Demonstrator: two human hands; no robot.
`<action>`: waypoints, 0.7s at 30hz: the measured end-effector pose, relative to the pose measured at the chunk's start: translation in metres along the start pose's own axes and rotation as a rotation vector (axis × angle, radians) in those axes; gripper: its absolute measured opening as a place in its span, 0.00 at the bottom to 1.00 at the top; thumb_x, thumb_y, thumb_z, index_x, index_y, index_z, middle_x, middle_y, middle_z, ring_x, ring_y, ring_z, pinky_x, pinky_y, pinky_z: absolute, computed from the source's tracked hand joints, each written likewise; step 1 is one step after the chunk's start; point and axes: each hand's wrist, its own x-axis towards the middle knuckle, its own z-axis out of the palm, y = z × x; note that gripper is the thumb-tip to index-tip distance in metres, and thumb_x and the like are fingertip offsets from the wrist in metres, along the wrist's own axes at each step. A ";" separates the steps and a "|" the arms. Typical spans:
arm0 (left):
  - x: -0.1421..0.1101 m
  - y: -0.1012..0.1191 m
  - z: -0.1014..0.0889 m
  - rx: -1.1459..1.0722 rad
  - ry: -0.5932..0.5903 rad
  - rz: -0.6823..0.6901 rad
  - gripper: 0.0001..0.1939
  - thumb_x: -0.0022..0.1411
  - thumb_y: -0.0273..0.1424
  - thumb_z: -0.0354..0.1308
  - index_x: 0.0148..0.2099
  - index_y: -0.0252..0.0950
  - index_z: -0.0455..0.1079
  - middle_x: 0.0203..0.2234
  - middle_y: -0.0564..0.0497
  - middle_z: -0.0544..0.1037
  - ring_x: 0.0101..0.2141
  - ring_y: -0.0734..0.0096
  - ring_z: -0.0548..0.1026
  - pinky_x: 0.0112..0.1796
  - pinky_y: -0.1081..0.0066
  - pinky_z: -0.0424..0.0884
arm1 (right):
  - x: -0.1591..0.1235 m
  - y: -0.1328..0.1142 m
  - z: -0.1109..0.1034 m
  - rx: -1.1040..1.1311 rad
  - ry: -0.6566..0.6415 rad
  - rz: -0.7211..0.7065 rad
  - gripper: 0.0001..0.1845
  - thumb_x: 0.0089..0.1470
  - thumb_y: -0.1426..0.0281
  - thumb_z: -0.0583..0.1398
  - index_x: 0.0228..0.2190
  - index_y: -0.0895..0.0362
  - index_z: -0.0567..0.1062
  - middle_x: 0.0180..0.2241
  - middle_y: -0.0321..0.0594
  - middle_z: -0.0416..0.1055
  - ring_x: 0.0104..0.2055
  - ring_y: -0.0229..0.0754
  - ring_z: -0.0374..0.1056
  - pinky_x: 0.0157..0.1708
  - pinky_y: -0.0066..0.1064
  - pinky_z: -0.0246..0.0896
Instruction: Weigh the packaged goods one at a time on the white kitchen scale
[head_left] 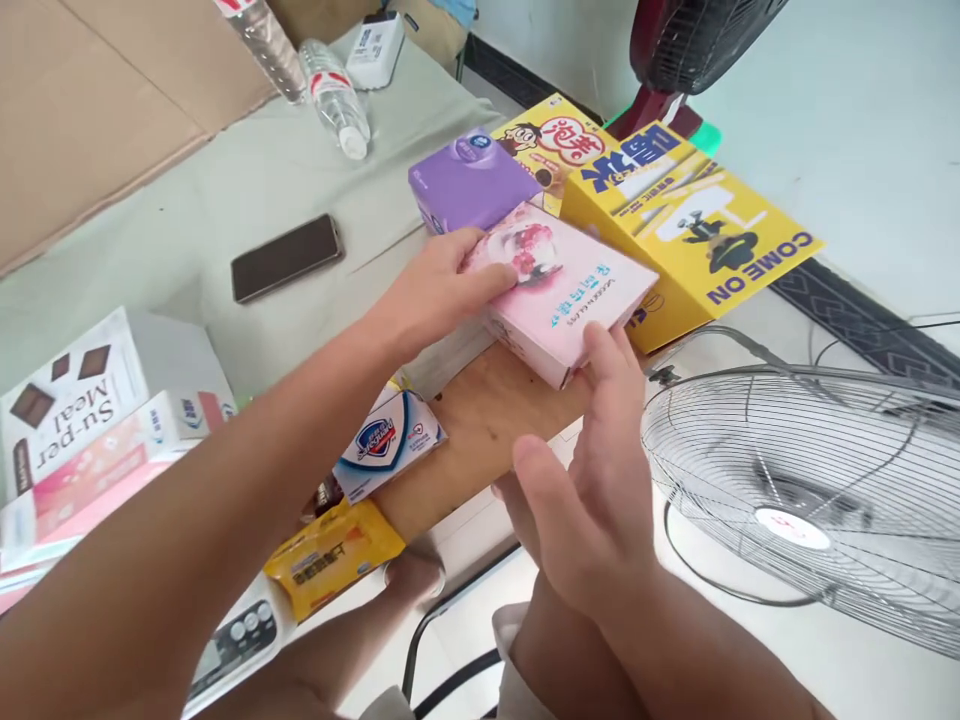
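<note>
A pink box with a floral picture and blue lettering (570, 280) is tilted over the table's near edge. My left hand (442, 285) grips its left end, thumb on the printed top and fingers around the far side. At the box's near right corner, the fingertips of my right hand (600, 470) touch it, while the thumb stands apart, away from the box. Just behind the pink box are a purple box (472, 185) and a yellow box with "COME ON" printed on it (705, 230). Another yellow box with a cartoon face (562, 145) lies beyond them.
A phone (287, 258) and a water bottle (337, 100) lie on the cloth-covered table (180, 220). Left of my legs are a Safeguard soap box (390, 440), a yellow packet (337, 555) and a "Su-per Meal" box (75, 400). A wire-caged fan (795, 480) stands at right.
</note>
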 end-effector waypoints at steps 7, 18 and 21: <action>-0.035 0.034 -0.013 0.125 -0.005 -0.002 0.18 0.50 0.28 0.79 0.39 0.38 0.74 0.38 0.47 0.77 0.50 0.51 0.78 0.54 0.55 0.76 | -0.008 -0.003 -0.002 0.021 -0.033 0.054 0.41 0.65 0.60 0.57 0.73 0.52 0.51 0.79 0.54 0.38 0.83 0.65 0.26 0.75 0.77 0.41; 0.018 0.022 -0.009 0.607 -0.374 0.274 0.21 0.64 0.48 0.61 0.54 0.44 0.78 0.61 0.47 0.77 0.69 0.45 0.64 0.74 0.48 0.49 | -0.012 -0.008 -0.003 -0.027 -0.175 0.198 0.46 0.69 0.56 0.54 0.76 0.60 0.42 0.80 0.54 0.21 0.83 0.61 0.25 0.76 0.65 0.52; 0.018 0.015 -0.004 0.567 -0.325 0.341 0.16 0.65 0.47 0.56 0.47 0.47 0.80 0.54 0.46 0.81 0.61 0.45 0.71 0.69 0.46 0.56 | -0.012 -0.009 -0.003 -0.098 -0.143 0.137 0.45 0.68 0.55 0.54 0.76 0.60 0.44 0.80 0.55 0.26 0.83 0.62 0.26 0.76 0.66 0.48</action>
